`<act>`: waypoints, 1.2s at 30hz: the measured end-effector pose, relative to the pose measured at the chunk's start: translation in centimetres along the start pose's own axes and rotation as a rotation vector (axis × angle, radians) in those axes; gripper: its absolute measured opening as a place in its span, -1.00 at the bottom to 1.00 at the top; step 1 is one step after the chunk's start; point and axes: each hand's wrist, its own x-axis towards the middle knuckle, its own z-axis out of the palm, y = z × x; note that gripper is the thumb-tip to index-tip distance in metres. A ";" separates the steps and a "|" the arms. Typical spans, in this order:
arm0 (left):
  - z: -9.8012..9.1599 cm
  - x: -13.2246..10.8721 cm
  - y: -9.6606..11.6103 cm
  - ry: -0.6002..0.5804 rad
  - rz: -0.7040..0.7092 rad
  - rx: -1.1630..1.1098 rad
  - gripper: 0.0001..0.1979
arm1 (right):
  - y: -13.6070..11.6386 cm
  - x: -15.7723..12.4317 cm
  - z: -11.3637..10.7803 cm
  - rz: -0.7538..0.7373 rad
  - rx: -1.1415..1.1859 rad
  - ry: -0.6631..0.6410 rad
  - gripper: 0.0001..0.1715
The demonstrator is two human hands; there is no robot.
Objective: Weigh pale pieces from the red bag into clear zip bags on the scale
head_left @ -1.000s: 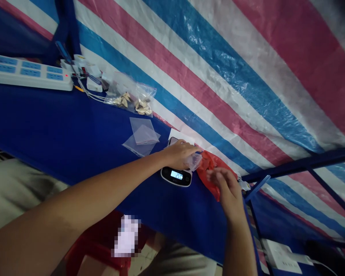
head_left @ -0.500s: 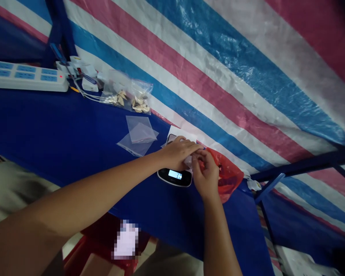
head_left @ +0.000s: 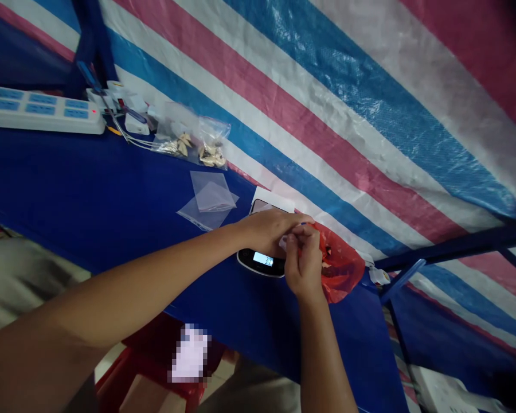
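Head view: right hand (head_left: 298, 264) pinched narrow on a small clear plastic piece (head_left: 284, 242), fingertips closed on its right side. Piece sits between the hands, just right of the left hand (head_left: 262, 232), mostly hidden; long axis can't be read. Left fingers curl over it from the left, grip unclear. Right hand is the nearer one at the pinch. Both hands are above a digital scale (head_left: 258, 263), display lit. Red plastic bag (head_left: 344, 269) just beside the right hand; flat clear zip bags (head_left: 208, 198) lie well left.
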 end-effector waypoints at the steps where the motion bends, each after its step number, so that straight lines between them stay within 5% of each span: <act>1: 0.0 0.0 0.0 -0.009 -0.003 -0.004 -0.39 | 0.0 -0.1 0.0 0.001 -0.011 0.021 -0.83; 7: 0.5 0.1 -0.2 -0.028 -0.022 0.041 -0.42 | -0.6 -0.4 0.3 0.019 -0.060 0.056 -0.77; 10: 0.4 0.1 -0.1 0.051 -0.014 0.036 -0.33 | 0.1 -0.1 -1.5 0.091 -0.235 0.284 -0.73; 13: 0.2 0.0 -0.1 0.143 -0.010 0.044 -0.31 | 2.2 0.2 -5.2 0.351 -0.507 0.482 -0.58; 17: -0.1 0.0 -0.1 0.177 0.010 0.063 -0.36 | 5.4 0.0 -9.3 0.684 -0.572 0.106 -0.57; 23: -0.1 0.2 0.0 0.292 0.063 0.097 -0.43 | 7.6 -0.7 -7.5 0.553 -0.522 -0.195 -0.53; 27: -0.3 0.4 0.1 0.401 0.062 0.110 -0.42 | 8.1 -0.7 -6.4 0.456 -0.675 -0.285 -0.56; 30: -0.3 0.4 0.1 0.455 0.062 0.099 -0.40 | 8.2 -0.8 -6.9 0.608 -0.744 -0.315 -0.58; 32: -0.2 0.3 0.1 0.466 0.067 0.099 -0.40 | 8.3 -0.9 -7.2 0.670 -0.741 -0.360 -0.57; 36: 0.0 0.2 0.0 0.449 0.051 0.111 -0.42 | 8.7 -1.2 -7.0 0.568 -0.619 -0.362 -0.49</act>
